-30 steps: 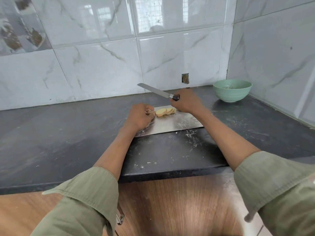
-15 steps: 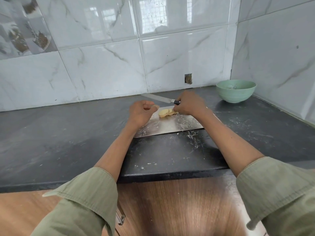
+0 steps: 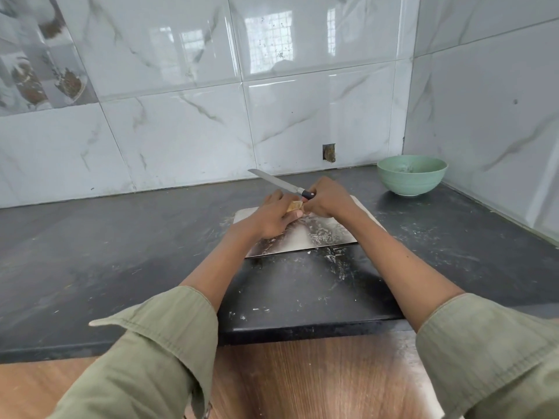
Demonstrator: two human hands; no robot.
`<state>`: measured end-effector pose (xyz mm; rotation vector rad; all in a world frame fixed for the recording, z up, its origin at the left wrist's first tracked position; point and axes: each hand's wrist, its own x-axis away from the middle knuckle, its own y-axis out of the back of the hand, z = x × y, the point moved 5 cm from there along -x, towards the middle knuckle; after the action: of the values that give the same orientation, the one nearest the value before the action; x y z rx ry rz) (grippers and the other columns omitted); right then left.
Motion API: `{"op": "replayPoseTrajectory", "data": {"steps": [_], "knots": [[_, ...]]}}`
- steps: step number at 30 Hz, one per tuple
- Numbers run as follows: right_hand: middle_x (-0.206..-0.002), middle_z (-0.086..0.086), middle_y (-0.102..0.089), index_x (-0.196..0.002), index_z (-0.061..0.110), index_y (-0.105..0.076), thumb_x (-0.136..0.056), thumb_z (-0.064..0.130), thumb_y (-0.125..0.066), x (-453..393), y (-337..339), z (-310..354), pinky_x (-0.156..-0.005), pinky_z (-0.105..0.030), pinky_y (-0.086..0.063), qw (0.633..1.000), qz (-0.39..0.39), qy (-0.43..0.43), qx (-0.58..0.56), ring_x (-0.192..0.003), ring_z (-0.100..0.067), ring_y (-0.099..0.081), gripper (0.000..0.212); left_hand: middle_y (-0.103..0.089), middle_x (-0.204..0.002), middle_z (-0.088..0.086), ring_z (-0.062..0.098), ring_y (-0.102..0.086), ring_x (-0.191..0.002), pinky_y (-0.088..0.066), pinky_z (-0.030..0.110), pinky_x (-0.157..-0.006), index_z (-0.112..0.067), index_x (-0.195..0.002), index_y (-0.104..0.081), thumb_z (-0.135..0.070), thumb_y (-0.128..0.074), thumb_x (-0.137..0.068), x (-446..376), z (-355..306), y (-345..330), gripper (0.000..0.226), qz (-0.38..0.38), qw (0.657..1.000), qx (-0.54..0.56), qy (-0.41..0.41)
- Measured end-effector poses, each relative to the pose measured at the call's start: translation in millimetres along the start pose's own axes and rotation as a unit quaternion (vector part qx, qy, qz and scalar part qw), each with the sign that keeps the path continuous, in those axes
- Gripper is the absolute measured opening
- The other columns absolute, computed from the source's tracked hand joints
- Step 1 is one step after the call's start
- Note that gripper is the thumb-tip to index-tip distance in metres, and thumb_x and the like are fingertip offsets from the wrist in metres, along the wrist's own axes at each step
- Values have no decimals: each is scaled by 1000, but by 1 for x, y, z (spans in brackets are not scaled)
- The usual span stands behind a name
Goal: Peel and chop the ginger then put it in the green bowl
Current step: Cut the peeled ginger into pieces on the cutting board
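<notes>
On the metal cutting board (image 3: 305,237), head view, both hands meet over its far half. Left hand (image 3: 269,217) reaches in from lower left, forearm angled up-right, fingers curled round the ginger (image 3: 294,205), only a small tan piece of it showing between the two hands. Ginger's long axis cannot be told, most of it hidden. Right hand (image 3: 328,198) comes from lower right, forearm angled up-left, fingers wrapped on the black handle of the knife (image 3: 279,184). Knife's long axis runs handle at right to tip at upper left, blade pointing away toward the tiled wall (image 3: 181,131), raised off the board, just above the left hand. Hands touching or nearly so at the ginger. Green bowl (image 3: 411,182) sits upright on the dark counter (image 3: 90,252) in the far right corner, well apart from the board. Olive sleeves (image 3: 157,352) rolled to mid-forearm on both arms. Pale scraps and smears on board and counter near the front edge.
</notes>
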<state>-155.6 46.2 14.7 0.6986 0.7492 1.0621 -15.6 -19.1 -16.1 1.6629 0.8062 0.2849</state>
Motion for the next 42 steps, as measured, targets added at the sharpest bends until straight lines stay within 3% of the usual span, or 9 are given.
{"op": "replayPoseTrajectory", "data": {"steps": [5, 10, 14, 19, 25, 31, 34, 38, 42], "knots": [[-60, -3, -54, -61, 18, -58, -77, 12, -66, -4, 2, -6, -51, -24, -35, 999, -28, -6, -39, -59, -25, -51, 19, -48, -134, 13, 34, -40, -134, -32, 41, -109, -19, -144, -43, -45, -50, -105, -17, -4, -7, 47, -2, 1000, 31, -1], [-75, -8, -74, -77, 20, -76, -67, 17, -65, -4, 5, -6, -66, -43, -63, 992, -49, -7, -113, -72, -29, -74, 16, -53, -137, 11, 30, -46, -130, -39, 43, -106, -15, -136, -48, -38, -50, -106, -18, -6, -11, 38, -61, 996, 65, 2], [-79, -8, -77, -79, 16, -79, -76, 12, -66, -3, 15, -10, -72, -44, -61, 984, -92, 1, -154, -76, -24, -74, 13, -56, -125, 14, 34, -50, -120, -43, 44, -95, -9, -130, -50, -39, -49, -106, -14, -5, -9, 38, -72, 994, 75, 23], [-81, 0, -77, -88, 15, -80, -80, 15, -66, -2, 37, -36, -76, -41, -60, 961, -174, -70, -205, -81, -19, -72, 16, -44, -131, 19, 37, -42, -129, -39, 46, -106, -2, -126, -51, -41, -45, -108, -15, -3, -3, 43, -64, 995, 14, 75], [-86, -5, -76, -94, 12, -79, -80, 18, -66, -7, 34, -43, -72, -39, -59, 959, -164, -92, -211, -84, -23, -73, 20, -45, -135, 20, 38, -49, -124, -45, 48, -101, -1, -128, -53, -51, -41, -107, -26, -12, -2, 55, -59, 991, -48, 109], [-87, -4, -77, -93, 13, -80, -81, 17, -67, -10, 31, -41, -71, -36, -57, 965, -154, -79, -195, -83, -19, -71, 18, -51, -135, 7, 17, -48, -116, -39, 31, -91, -14, -135, -57, -57, -64, -95, -22, -6, 6, 59, -90, 986, 94, 102], [-86, -2, -77, -91, 14, -80, -79, 18, -68, -11, 28, -41, -72, -36, -56, 965, -148, -76, -203, -83, -18, -71, 17, -59, -126, 2, 17, -50, -120, -42, 33, -91, -19, -131, -60, -51, -76, -86, -17, 5, 12, 57, -90, 982, 136, 100], [-88, -1, -76, -92, 16, -79, -72, 22, -68, -10, 26, -41, -69, -37, -54, 963, -142, -82, -212, -78, -18, -68, 24, -66, -113, -8, 18, -64, -108, -55, 41, -91, -31, -115, -67, -43, -90, -65, -8, 18, 20, 56, -106, 964, 210, 124], [-69, 2, -62, -79, 17, -71, -78, 22, -70, -11, 28, -41, -58, -31, -39, 963, -157, -74, -206, -62, -16, -52, 5, -73, -100, -6, 8, -67, -91, -52, 25, -76, -20, -102, -75, -29, -93, -70, -2, 11, 26, 38, -146, 966, 192, 93]]}}
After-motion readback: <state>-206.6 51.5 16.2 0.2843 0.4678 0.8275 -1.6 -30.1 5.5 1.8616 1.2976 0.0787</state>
